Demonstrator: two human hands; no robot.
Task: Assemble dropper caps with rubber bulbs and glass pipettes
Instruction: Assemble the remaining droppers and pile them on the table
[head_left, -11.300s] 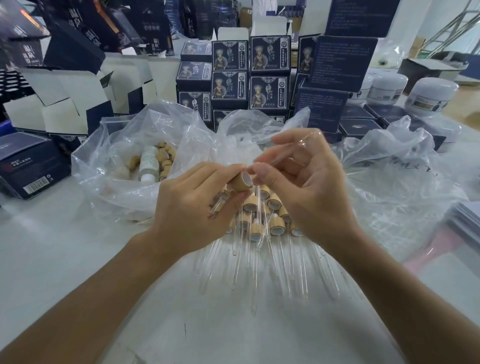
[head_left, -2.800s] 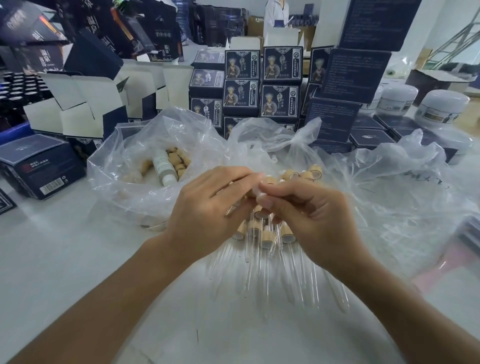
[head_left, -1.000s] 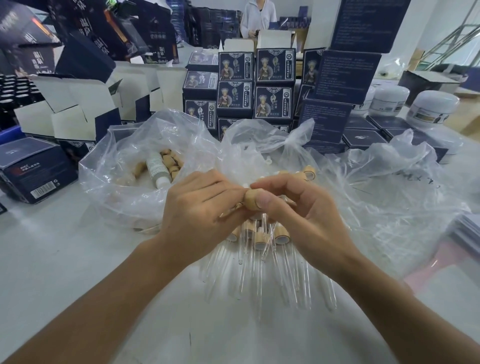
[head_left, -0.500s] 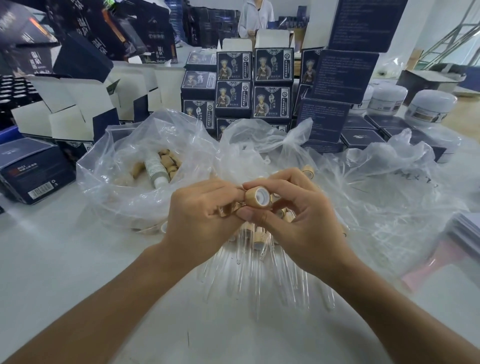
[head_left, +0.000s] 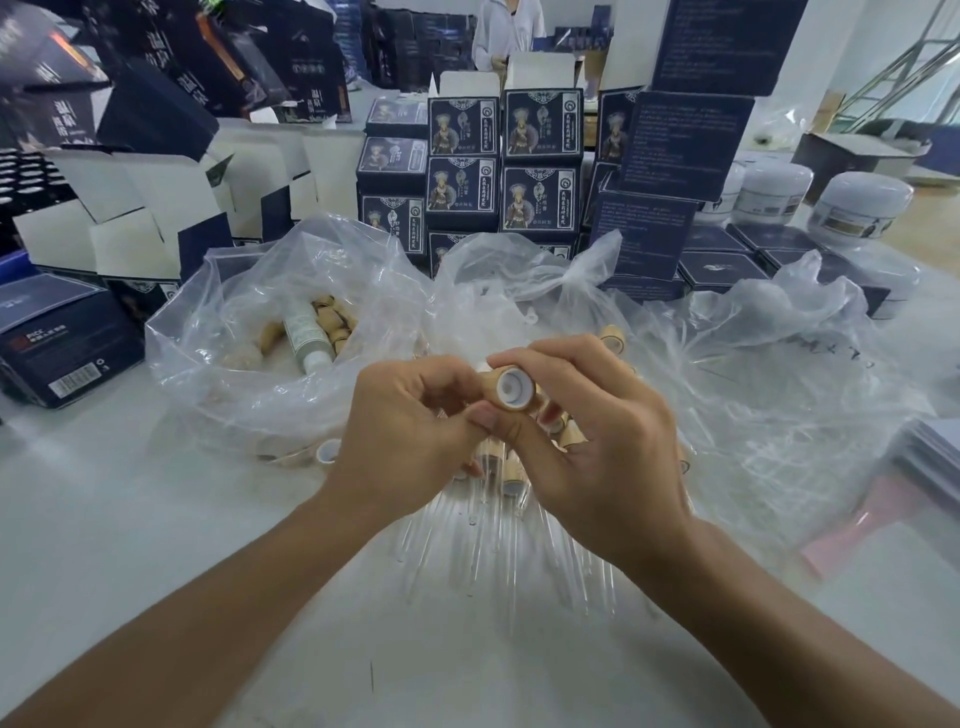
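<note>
My right hand (head_left: 597, 441) pinches a bamboo-coloured dropper cap (head_left: 511, 388) between thumb and fingers, its white open underside turned toward the camera. My left hand (head_left: 405, 431) sits close against it with fingers curled; what it holds is hidden. Beneath both hands lies a row of finished droppers (head_left: 493, 499), caps up and glass pipettes fanned out toward me on the white table (head_left: 156, 545).
A clear plastic bag (head_left: 234, 374) at the left holds loose caps and a small bottle (head_left: 306, 338). More crumpled plastic (head_left: 753, 395) spreads to the right. Dark blue product boxes (head_left: 540, 161) are stacked behind, white jars (head_left: 857, 205) at the far right.
The cap in my right hand has turned so its white open underside faces the camera. Both hands stay together over the row of droppers.
</note>
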